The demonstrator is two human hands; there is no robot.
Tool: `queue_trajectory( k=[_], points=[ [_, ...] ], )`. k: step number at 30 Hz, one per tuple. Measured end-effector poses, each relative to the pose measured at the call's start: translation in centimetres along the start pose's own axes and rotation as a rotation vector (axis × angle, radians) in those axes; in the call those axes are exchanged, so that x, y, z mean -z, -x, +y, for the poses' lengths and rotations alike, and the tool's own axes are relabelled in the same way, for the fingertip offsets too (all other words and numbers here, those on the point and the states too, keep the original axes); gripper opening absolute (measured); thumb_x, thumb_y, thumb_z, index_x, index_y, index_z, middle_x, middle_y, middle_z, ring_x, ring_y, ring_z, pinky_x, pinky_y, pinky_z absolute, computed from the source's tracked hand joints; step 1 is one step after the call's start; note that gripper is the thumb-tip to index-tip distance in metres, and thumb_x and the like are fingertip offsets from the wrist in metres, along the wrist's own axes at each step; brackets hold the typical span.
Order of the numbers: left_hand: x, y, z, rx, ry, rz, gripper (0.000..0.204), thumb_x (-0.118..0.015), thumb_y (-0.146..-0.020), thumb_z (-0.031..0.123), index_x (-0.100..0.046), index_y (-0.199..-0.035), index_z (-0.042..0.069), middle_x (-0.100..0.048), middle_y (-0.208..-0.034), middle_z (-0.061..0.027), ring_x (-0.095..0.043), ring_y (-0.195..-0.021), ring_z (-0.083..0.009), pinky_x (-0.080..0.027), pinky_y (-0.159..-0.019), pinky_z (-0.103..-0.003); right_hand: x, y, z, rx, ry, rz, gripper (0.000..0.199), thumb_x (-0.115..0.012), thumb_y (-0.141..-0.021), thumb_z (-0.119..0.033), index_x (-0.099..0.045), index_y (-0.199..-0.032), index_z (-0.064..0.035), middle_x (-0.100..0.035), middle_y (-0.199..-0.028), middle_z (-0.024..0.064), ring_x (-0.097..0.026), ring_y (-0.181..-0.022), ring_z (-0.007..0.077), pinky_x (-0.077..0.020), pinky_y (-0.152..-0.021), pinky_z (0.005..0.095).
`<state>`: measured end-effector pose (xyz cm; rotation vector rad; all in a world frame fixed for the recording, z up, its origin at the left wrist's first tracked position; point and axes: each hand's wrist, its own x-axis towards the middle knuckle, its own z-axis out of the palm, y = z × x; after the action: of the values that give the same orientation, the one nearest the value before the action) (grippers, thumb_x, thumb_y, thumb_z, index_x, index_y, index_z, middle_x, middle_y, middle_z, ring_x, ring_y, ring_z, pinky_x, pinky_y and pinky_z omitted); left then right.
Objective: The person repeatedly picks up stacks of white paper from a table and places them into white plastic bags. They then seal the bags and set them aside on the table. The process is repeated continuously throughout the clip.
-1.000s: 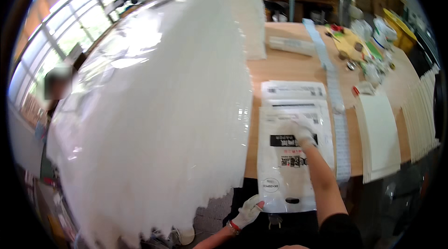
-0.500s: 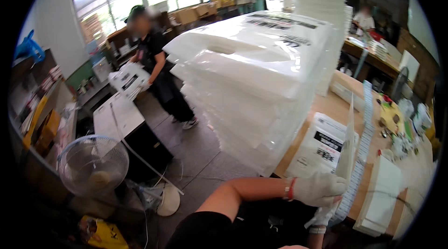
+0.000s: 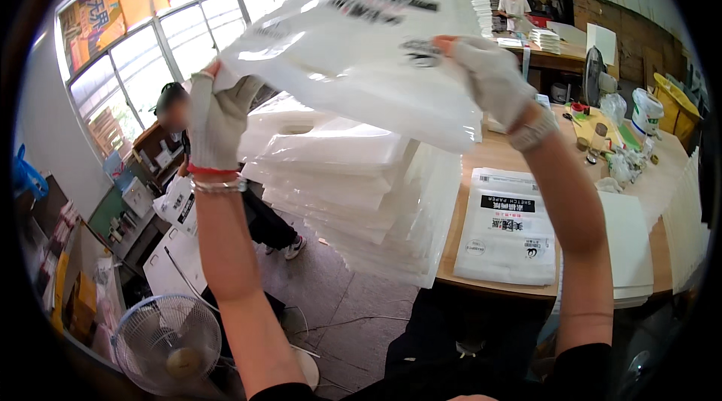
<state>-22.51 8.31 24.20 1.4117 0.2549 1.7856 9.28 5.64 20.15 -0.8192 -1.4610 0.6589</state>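
Observation:
A translucent white plastic bag (image 3: pixel 353 55) with dark print is held up in the air, stretched between my two raised hands. My left hand (image 3: pixel 219 119), in a white knit glove with bare fingertips, grips the bag's left edge. On the opposite edge, my right hand (image 3: pixel 492 81), gloved the same way, has its fingers closed on the plastic. Beneath the raised bag stands a tall, uneven pile of similar glossy plastic bags (image 3: pixel 331 153). A flat white printed packet (image 3: pixel 504 243) lies on the wooden table to the right of the pile.
A stack of white board-like sheets (image 3: pixel 628 243) sits at the table's right. Behind it are a white tub (image 3: pixel 647 111) and small tools. One person stands beyond my left hand with a printed bag; another is at a far table. A fan (image 3: pixel 167 348) stands lower left.
Both hands have risen from low beside the table's edge and spread apart, now holding a bag above the pile. The view has turned, and a white upright sheet near the hands no longer shows.

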Motion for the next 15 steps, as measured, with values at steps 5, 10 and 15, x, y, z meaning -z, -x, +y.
queue_trajectory(
  k=[5,10,15],
  points=[
    [13.8,-2.4,-5.8,0.383,0.024,0.106,0.026,-0.051,-0.085,0.021,-0.055,-0.102,0.002,-0.06,-0.101,-0.008,-0.058,-0.087,-0.0178,-0.049,-0.078,-0.032,-3.2,-2.3,1.7,-0.182,0.331,-0.044,0.04,-0.058,-0.081,-0.041,-0.064,-0.095,-0.0043,-0.058,-0.067,0.0047,-0.052,-0.046,0.0127,-0.0443,-0.043,0.0254],
    [12.0,7.8,-11.1,0.133,-0.135,0.485,0.023,-0.047,-0.089,0.03,-0.052,-0.102,0.011,-0.048,-0.075,0.0032,-0.047,-0.066,-0.0097,-0.041,-0.055,-0.026,-0.7,2.8,6.7,0.027,-0.114,0.076,0.033,-0.045,-0.092,-0.027,-0.058,-0.109,-0.0017,-0.049,-0.057,-0.001,-0.049,-0.046,0.0079,-0.0446,-0.045,0.0222],
    [14.5,27.6,-22.1,0.223,-0.625,0.565,0.033,-0.04,-0.093,0.024,-0.049,-0.11,-0.003,-0.052,-0.103,-0.0075,-0.05,-0.092,-0.0144,-0.042,-0.08,-0.026,6.6,21.1,15.6,-0.302,0.345,-0.204,0.015,-0.051,-0.083,-0.009,-0.06,-0.095,-0.0028,-0.058,-0.069,0.0026,-0.058,-0.066,0.0105,-0.0464,-0.058,0.0242]
  ],
)
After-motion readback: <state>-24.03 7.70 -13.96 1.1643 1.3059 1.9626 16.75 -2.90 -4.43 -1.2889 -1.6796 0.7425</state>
